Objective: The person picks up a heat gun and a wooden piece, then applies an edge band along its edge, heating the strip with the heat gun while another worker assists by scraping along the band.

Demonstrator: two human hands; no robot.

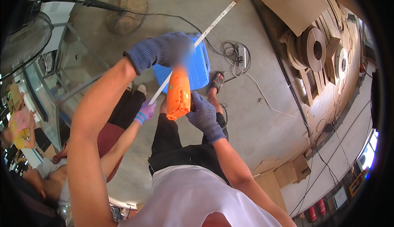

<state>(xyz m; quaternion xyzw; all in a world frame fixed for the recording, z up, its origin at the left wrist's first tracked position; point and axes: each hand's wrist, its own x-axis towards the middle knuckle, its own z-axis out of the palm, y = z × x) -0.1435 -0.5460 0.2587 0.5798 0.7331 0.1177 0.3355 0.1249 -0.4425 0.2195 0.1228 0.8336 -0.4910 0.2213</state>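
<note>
My right hand (204, 116), in a blue knit glove, is wrapped round the handle of an orange power tool (179, 93). The tool's front end is lost in a blurred patch, so its exact kind does not show. My left hand (154, 52), gloved alike, is closed over the middle of a long white strip (216, 23) at the tool's front; that blur covers its fingertips. Beneath them stands a blue plastic stool (198, 69). A co-worker's hand (145, 112) in a purple glove holds the strip's near end.
To the left are a fan (30, 42) and a metal frame (78, 85). A power strip (241, 57) with tangled cables lies on the floor. Brown rolls (314, 48) and cardboard (293, 5) stand at the right. A flattened sack-like mound (128, 11) lies behind.
</note>
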